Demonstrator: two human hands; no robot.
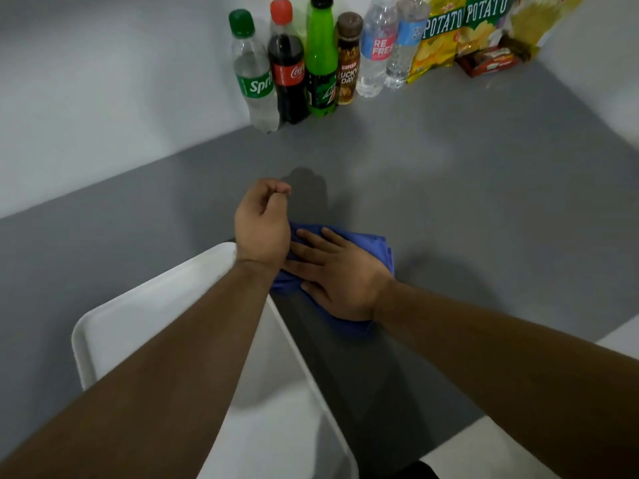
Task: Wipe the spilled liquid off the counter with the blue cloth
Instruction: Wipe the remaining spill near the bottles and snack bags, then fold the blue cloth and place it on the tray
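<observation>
The blue cloth [371, 248] lies bunched on the grey counter [466, 202], just right of a white tray. My right hand [340, 276] presses flat on top of the cloth, fingers spread and pointing left. My left hand [262, 224] hovers at the cloth's left end with its fingers curled loosely; whether it pinches a corner of the cloth is hidden by the hand itself. A faint pale sheen [404, 160] shows on the counter beyond the hands; no clear puddle is visible.
A white tray [114, 326] sits at the counter's front left under my left forearm. Along the back wall stand several bottles [320, 60], with yellow potato chip bags [460, 32] and a small brown box [491, 60] to their right.
</observation>
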